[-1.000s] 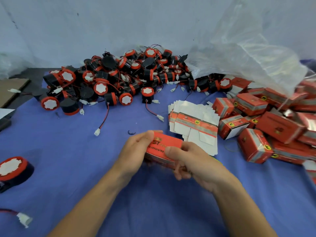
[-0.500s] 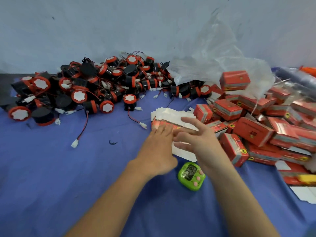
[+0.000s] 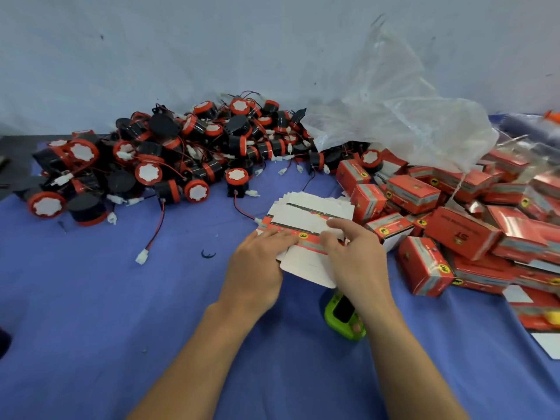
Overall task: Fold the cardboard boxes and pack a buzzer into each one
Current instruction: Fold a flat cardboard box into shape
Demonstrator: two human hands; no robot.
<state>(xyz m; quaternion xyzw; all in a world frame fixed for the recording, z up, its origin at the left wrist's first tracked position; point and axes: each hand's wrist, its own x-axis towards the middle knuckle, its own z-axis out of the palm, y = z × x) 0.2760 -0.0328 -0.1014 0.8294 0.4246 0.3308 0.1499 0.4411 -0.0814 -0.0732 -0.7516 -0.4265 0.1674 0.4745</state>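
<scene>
As it is pressed by straight fingers of the left hand [image 3: 257,265], fanned stack of flat boxes [image 3: 306,212] seen at centre, white card with red printed bands, top sheet [image 3: 306,262] pinched by right hand [image 3: 359,262], buzzers [image 3: 169,159] heaped behind, blue cloth [image 3: 91,298] spread beneath, pale wall [image 3: 181,56] beyond

- Left hand [image 3: 257,262]: palm down, fingers straight and together, pointing forward, tips pressing flat on the stack of flat red-and-white cardboard box blanks [image 3: 303,213].
- Right hand [image 3: 359,259]: palm down, just beside the left, fingers bent; thumb and index finger pinch at the top of the same stack.
- Both bare forearms reach in from the lower edge, converging towards the hands, wrists roughly straight.
</scene>
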